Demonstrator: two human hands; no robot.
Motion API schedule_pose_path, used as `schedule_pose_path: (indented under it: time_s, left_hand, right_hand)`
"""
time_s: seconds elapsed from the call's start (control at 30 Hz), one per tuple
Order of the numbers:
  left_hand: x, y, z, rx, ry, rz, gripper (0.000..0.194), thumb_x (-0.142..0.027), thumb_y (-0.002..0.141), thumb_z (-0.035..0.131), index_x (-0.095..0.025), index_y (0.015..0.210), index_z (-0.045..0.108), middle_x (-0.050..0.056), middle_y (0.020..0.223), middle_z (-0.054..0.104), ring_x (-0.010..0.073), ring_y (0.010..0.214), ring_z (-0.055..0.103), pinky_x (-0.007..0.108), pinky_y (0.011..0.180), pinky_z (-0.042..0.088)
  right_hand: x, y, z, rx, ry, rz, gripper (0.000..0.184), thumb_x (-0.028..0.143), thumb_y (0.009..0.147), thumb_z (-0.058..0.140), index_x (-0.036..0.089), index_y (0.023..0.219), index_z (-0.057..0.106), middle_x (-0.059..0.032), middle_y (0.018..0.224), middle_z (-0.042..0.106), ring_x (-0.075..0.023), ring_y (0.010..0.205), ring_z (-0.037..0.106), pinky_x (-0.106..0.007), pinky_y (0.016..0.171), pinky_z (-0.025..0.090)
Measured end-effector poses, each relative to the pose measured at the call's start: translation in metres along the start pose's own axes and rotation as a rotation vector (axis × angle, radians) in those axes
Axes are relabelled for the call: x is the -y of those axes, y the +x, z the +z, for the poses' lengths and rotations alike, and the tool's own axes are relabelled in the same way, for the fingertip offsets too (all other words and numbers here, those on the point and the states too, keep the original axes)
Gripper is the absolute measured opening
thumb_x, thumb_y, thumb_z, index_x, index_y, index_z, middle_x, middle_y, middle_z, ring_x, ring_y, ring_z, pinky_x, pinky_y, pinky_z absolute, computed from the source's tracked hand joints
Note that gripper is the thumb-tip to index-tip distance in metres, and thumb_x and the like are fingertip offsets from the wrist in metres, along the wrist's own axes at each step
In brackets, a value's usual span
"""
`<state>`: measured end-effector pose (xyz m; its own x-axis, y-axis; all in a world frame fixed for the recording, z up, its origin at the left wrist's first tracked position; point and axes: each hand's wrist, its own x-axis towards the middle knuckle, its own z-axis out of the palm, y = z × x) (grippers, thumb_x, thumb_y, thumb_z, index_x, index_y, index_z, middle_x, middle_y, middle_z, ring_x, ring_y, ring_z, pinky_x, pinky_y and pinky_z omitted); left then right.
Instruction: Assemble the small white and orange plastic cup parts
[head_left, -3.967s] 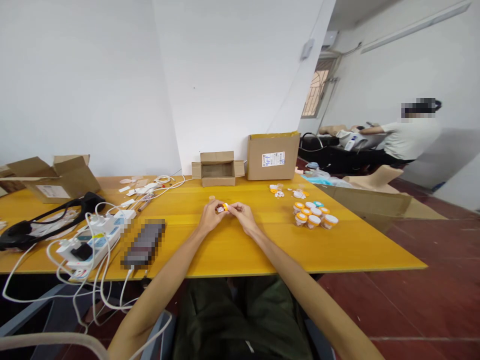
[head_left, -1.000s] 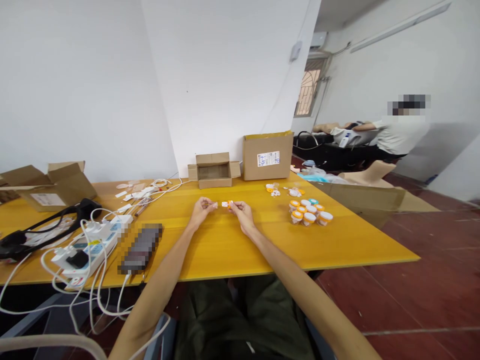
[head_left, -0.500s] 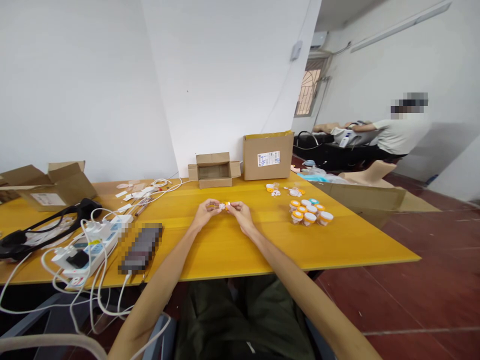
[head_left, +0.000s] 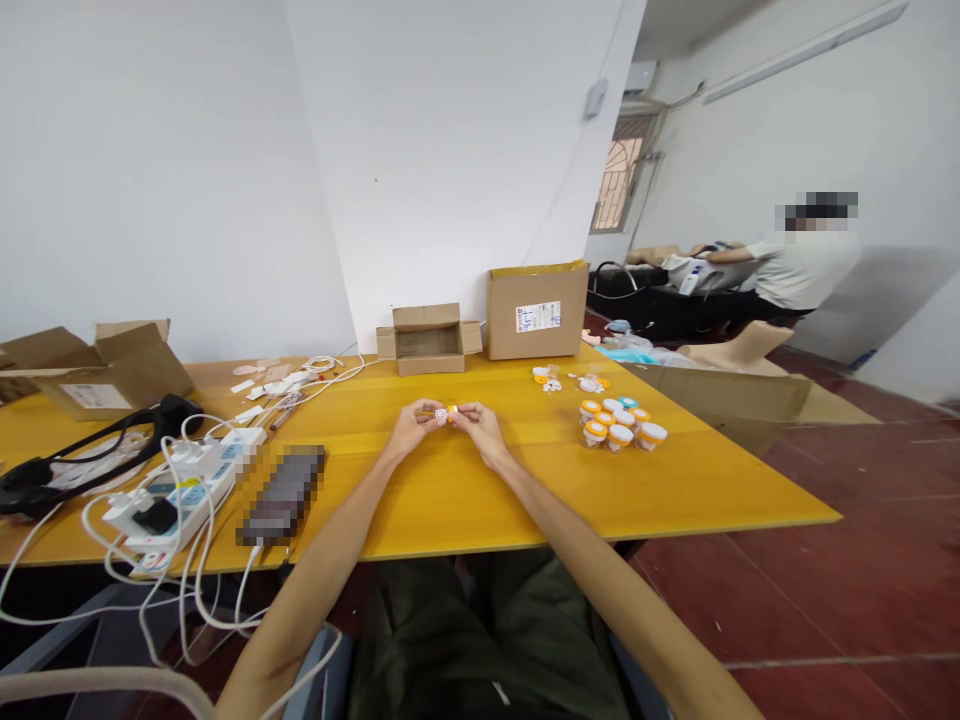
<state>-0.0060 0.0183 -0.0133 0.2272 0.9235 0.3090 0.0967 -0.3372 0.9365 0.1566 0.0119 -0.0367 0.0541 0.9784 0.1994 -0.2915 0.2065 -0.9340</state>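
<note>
Above the middle of the table, my left hand (head_left: 414, 422) is closed with its fingertips round a small clear plastic jar (head_left: 441, 414) with white bits showing in it. From the right, my right hand (head_left: 480, 426) pinches the jar's orange-and-white lid (head_left: 452, 413). Jar and lid meet end to end, lying sideways between the two hands. Whether the lid is screwed on I cannot tell. To the right of my hands stands a group of several similar lidded jars (head_left: 619, 436), mostly orange-rimmed, one teal. Loose caps and small white pieces (head_left: 551, 380) lie farther back.
An open small carton (head_left: 429, 365) and a taller cardboard box (head_left: 536, 340) stand at the back. Left are a power strip (head_left: 217, 490) with cables, a phone (head_left: 281, 495), a black headset (head_left: 161, 425) and another open box (head_left: 105, 385). A person (head_left: 802, 265) sits far right.
A second ago the jar in my left hand and the lid in my right were apart; they have come together. The standing jars have not moved.
</note>
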Motion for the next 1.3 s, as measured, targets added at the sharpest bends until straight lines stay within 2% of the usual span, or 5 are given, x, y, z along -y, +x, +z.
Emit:
schedule_pose_path:
  time_s: [0.37, 0.7, 0.9, 1.07, 1.3]
  left_hand:
    - [-0.008, -0.004, 0.002, 0.009, -0.032, 0.000, 0.037, -0.034, 0.059, 0.085, -0.018, 0.088, 0.069, 0.004, 0.089, 0.074, 0.0200, 0.088, 0.068, 0.034, 0.086, 0.053]
    - [-0.006, -0.004, 0.005, 0.064, -0.085, 0.016, 0.043, -0.036, 0.057, 0.087, -0.018, 0.091, 0.068, 0.005, 0.098, 0.073, 0.0216, 0.099, 0.067, 0.035, 0.091, 0.052]
    - [-0.004, -0.004, 0.003, 0.056, -0.077, -0.028, 0.047, -0.035, 0.057, 0.088, -0.018, 0.096, 0.069, 0.008, 0.099, 0.075, 0.0238, 0.098, 0.069, 0.038, 0.091, 0.053]
    - [-0.002, -0.003, 0.001, 0.009, -0.062, -0.031, 0.041, -0.031, 0.058, 0.086, -0.018, 0.094, 0.071, 0.007, 0.096, 0.076, 0.0237, 0.095, 0.071, 0.039, 0.092, 0.054]
    - [0.002, 0.000, 0.001, -0.024, -0.034, -0.013, 0.036, -0.025, 0.055, 0.085, -0.017, 0.087, 0.070, 0.006, 0.091, 0.076, 0.0222, 0.088, 0.071, 0.037, 0.087, 0.055]
  right_hand:
    - [0.003, -0.002, -0.002, 0.062, 0.086, 0.074, 0.043, 0.045, 0.056, 0.088, 0.022, 0.078, 0.060, -0.0021, 0.077, 0.072, -0.0190, 0.076, 0.071, -0.037, 0.079, 0.060]
    - [0.008, -0.006, 0.000, 0.171, -0.013, 0.079, 0.042, 0.060, 0.067, 0.076, 0.021, 0.077, 0.063, -0.0035, 0.077, 0.073, -0.0206, 0.076, 0.072, -0.035, 0.071, 0.060]
    - [0.007, -0.006, 0.002, 0.209, -0.082, 0.038, 0.044, 0.063, 0.066, 0.074, 0.020, 0.074, 0.066, -0.0029, 0.074, 0.071, -0.0196, 0.075, 0.069, -0.034, 0.072, 0.057]
    - [0.005, -0.003, 0.001, 0.169, -0.205, -0.063, 0.035, 0.054, 0.068, 0.072, 0.021, 0.076, 0.072, -0.0015, 0.073, 0.070, -0.0190, 0.070, 0.065, -0.031, 0.066, 0.053]
    - [0.003, -0.002, 0.002, 0.064, -0.276, -0.153, 0.018, 0.035, 0.066, 0.073, 0.022, 0.078, 0.069, -0.0023, 0.080, 0.071, -0.0189, 0.074, 0.065, -0.032, 0.074, 0.053]
